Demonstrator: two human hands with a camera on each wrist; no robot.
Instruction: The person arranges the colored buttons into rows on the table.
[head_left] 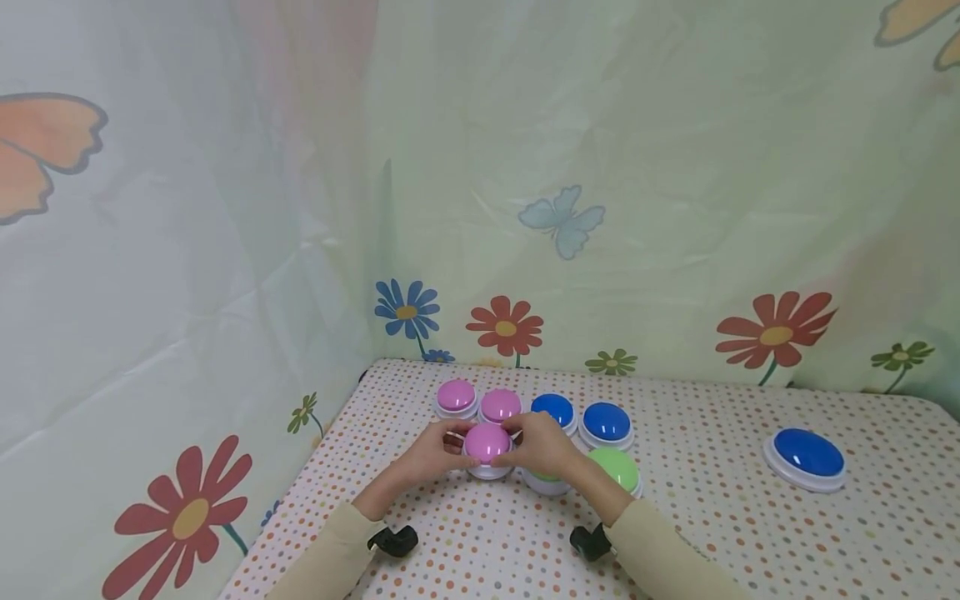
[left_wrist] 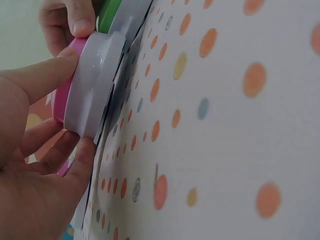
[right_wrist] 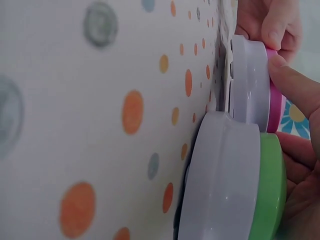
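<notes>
A pink-domed push button (head_left: 487, 443) with a round white base is at the front of a cluster on the table. From its left side, my left hand (head_left: 433, 452) holds it between thumb and fingers. My right hand (head_left: 542, 447) grips the same button from the right. In the left wrist view, the left thumb (left_wrist: 52, 75) lies on the pink rim, and the fingers curve round the far side of the white base (left_wrist: 92, 82). A green push button (right_wrist: 270, 195) stands close beside it, under the right hand, which partly covers it in the head view.
Behind stand two more pink buttons (head_left: 456, 395) and two blue buttons (head_left: 606, 422). A second green button (head_left: 617, 468) sits by the right forearm. Another blue button (head_left: 807, 452) lies apart at the right. A patterned curtain (head_left: 637, 167) hangs behind the dotted tablecloth (head_left: 697, 500).
</notes>
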